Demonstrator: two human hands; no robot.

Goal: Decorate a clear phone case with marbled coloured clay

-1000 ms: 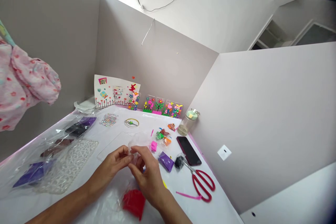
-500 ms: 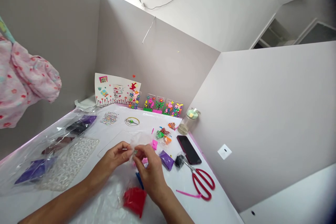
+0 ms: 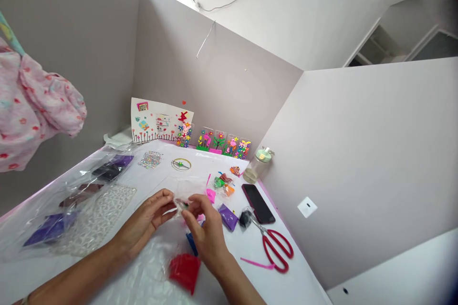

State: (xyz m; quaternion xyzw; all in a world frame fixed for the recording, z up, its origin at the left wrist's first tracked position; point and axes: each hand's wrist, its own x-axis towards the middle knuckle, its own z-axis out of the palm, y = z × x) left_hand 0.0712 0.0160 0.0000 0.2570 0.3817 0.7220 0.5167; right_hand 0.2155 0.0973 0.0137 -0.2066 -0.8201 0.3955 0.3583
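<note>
My left hand (image 3: pixel 152 219) pinches the left side of a small clear plastic bag (image 3: pixel 180 201) above the middle of the white table. The right hand (image 3: pixel 206 231) grips the bag's other side between thumb and fingers. A small dark, greenish bit shows in the plastic, too small to name. Under and beside my right hand lie a blue packet (image 3: pixel 192 244) and a red clay-like packet (image 3: pixel 184 270) in clear wrap. Just to the right sit a purple packet (image 3: pixel 228 217) and a pink piece (image 3: pixel 211 195).
Red-handled scissors (image 3: pixel 277 250), a phone (image 3: pixel 258 203) and a black wrapped lump (image 3: pixel 245 219) lie at right. A glass jar (image 3: pixel 255 167) stands behind. Clear bags with purple and black packets (image 3: pixel 50 229) cover the left. Decorated panels (image 3: pixel 205 138) lean at the back.
My left fingers have spread a little and shifted on the bag, showing more of the dark bit between the hands. The view has moved slightly.
</note>
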